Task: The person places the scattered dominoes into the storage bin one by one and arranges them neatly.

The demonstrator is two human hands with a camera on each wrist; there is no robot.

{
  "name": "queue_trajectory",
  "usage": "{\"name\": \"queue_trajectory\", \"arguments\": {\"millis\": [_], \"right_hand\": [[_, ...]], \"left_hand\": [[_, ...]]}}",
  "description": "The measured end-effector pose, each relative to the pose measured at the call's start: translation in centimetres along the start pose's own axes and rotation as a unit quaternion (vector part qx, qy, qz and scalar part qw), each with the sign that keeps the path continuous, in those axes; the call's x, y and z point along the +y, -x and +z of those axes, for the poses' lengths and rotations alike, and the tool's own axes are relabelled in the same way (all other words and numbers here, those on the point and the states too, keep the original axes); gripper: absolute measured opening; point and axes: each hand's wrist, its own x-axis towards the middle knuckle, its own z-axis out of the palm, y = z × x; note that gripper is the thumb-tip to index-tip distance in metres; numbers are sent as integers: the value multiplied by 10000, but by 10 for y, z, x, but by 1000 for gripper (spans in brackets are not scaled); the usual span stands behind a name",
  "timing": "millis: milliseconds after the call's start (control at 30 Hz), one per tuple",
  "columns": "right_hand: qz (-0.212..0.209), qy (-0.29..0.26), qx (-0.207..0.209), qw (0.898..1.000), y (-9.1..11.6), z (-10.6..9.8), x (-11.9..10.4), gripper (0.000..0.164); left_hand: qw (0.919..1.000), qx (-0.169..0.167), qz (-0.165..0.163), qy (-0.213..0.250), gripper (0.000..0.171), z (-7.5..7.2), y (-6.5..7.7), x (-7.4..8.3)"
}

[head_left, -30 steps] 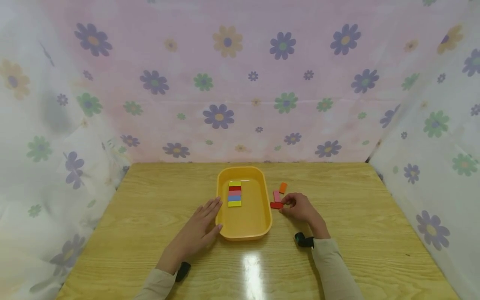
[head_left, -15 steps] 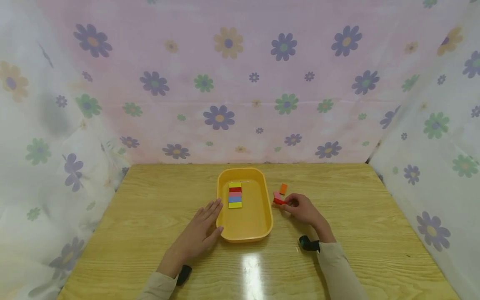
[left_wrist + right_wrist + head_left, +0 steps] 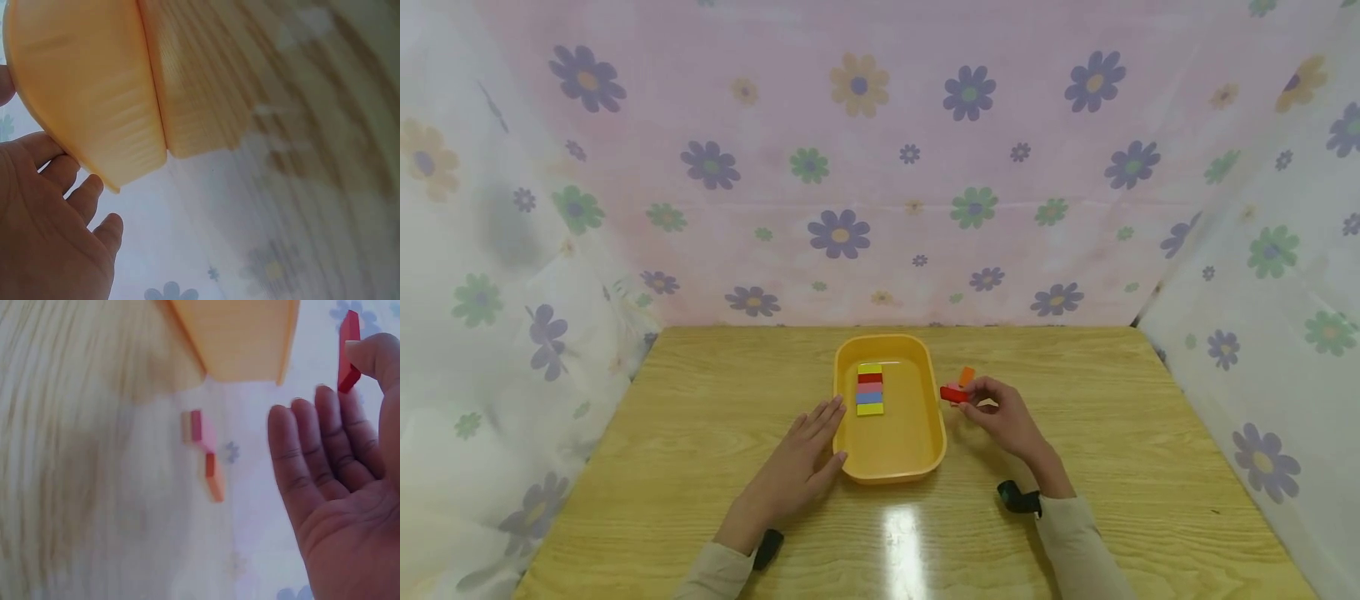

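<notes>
My right hand pinches a red domino-like block between thumb and index finger, just right of the yellow tray. In the right wrist view the red block stands out from the fingertips, above the table. My left hand lies with straight fingers against the tray's left rim; the left wrist view has those fingertips along the edge of the tray. Inside the tray, at the left, a column of flat blocks runs yellow, dark red, pink, blue and yellow.
On the wooden table, right of the tray, lie an orange block and a pink block, the latter mostly hidden behind the held one in the head view. Flower-patterned sheets enclose the back and sides.
The red block, on the table in the right fingers a second ago, has been lifted and moved slightly away from me. The left hand and tray stay put.
</notes>
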Motion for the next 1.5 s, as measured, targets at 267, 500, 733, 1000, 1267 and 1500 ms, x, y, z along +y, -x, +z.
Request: {"name": "queue_trajectory", "arguments": {"millis": [267,500,733,1000,1267,1500], "right_hand": [[-212,-209,43,9995,2,14,-18,17],[-557,-358,-69,9978,10,34,-42,15],[-581,-500,16,9971,14,60,-56,16],[19,-875,302,9957,1,99,-58,22],[552,-173,828,9949,-16,126,-47,22],[1242,823,557,9873,-23,129,-45,18]], "left_hand": [[10000,-32,-40,-19,64,-1,0,1],[10000,20,-30,-10,63,0,0,1],[9999,42,-67,-65,64,0,1,0],[9999,105,-108,-17,64,0,1,1],[9999,122,-56,-42,63,-1,0,1],[9999,37,-116,-49,64,-2,0,2]]}}
